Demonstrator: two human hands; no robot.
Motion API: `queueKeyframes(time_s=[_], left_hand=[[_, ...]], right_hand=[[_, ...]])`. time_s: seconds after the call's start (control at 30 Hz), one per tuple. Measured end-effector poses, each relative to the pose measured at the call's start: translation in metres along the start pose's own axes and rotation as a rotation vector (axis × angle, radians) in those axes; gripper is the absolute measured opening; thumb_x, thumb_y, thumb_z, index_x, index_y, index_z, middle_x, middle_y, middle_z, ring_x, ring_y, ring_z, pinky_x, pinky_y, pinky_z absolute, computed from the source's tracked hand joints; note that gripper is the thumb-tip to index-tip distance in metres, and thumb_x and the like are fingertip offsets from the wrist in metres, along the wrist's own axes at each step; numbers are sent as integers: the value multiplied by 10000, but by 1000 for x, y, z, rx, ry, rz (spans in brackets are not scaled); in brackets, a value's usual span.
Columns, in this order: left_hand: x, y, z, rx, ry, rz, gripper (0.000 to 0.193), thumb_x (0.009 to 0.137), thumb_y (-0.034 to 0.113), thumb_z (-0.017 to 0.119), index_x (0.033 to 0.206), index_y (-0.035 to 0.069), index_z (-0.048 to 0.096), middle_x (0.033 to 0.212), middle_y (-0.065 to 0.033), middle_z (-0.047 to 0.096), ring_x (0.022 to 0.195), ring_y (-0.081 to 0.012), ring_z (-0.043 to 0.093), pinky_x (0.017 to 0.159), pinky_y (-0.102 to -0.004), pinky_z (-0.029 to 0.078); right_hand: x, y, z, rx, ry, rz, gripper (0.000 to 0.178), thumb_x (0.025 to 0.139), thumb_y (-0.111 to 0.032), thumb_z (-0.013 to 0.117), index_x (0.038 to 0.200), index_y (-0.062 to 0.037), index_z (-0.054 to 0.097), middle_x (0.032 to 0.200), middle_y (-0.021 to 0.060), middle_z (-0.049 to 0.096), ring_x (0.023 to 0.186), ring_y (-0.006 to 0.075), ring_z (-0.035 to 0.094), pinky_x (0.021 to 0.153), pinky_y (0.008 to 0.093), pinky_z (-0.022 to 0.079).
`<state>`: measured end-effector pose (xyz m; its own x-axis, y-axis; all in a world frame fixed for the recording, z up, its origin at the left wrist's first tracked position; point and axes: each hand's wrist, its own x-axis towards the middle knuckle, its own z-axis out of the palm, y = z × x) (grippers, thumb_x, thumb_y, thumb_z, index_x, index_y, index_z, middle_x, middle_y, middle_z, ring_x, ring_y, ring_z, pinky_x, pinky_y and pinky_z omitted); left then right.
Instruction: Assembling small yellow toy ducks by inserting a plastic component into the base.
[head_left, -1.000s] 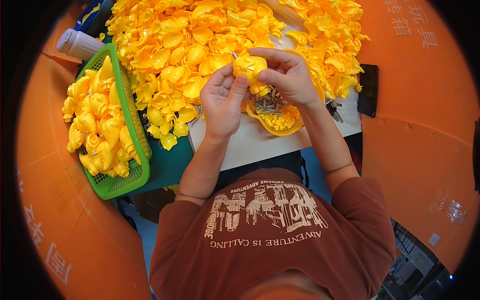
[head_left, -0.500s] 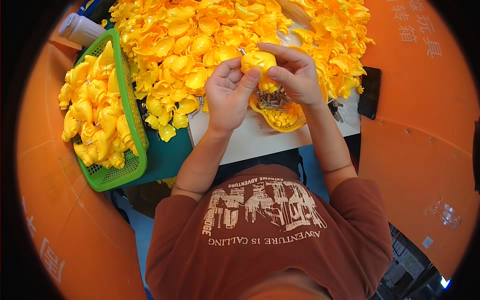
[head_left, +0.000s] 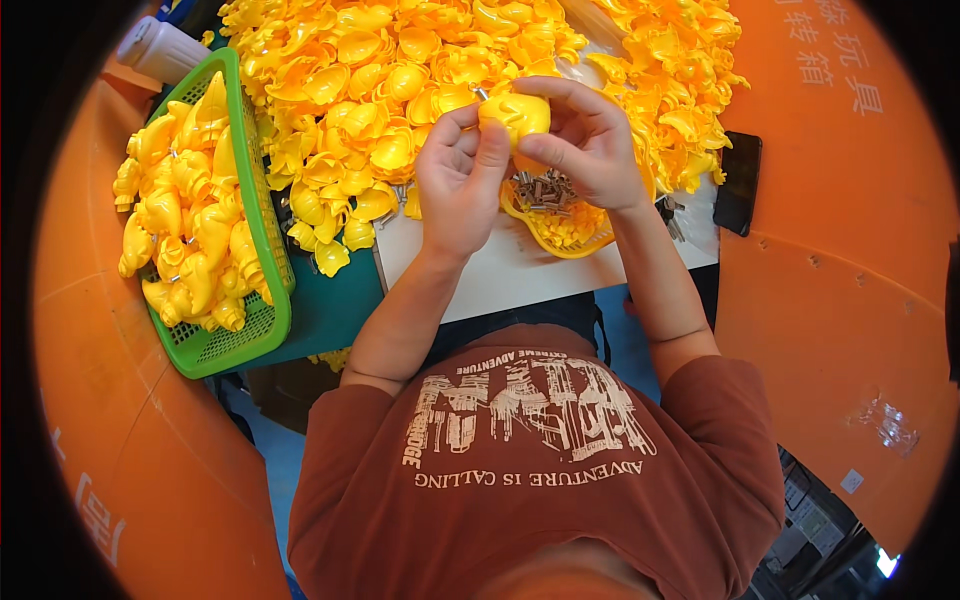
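Observation:
Both of my hands are closed around one small yellow plastic toy piece, held above the white table. My left hand grips it from the left with thumb and fingers. From the right, my right hand pinches it. Just below the hands sits a yellow shallow basket with small dark metal screws in it. A big heap of yellow plastic shell parts lies behind the hands.
A green mesh basket on the left holds several assembled yellow toys. A white bottle lies at the top left. A black phone rests at the table's right edge. Orange walls close in both sides.
Both hands have stayed together on the yellow piece and turned it slightly; the fingers have shifted their hold. The view has drifted a little downward.

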<state>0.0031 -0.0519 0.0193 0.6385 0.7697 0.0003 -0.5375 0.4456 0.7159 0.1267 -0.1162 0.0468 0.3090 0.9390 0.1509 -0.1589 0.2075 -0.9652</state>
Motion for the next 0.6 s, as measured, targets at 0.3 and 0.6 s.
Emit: queueKeyframes(time_s=[0.3, 0.6], left_hand=[[4, 1, -7, -154, 71, -117, 176, 889, 147, 544, 1005, 20, 510, 900, -106, 617, 739, -149, 623, 634, -238, 509], [9, 18, -18, 636, -144, 255, 551, 708, 186, 754, 1175, 16, 516, 1165, -134, 516, 1032, -166, 534, 677, -230, 495]], right_hand=[[-6, -3, 9, -301, -83, -4, 606, 727, 12, 692, 1266, 20, 414, 1075, 109, 564, 1001, 161, 553, 863, 281, 450], [-3, -19, -8, 186, -28, 311, 535, 815, -183, 581, 1272, 36, 407, 1092, 126, 573, 962, 184, 582, 831, 296, 479]])
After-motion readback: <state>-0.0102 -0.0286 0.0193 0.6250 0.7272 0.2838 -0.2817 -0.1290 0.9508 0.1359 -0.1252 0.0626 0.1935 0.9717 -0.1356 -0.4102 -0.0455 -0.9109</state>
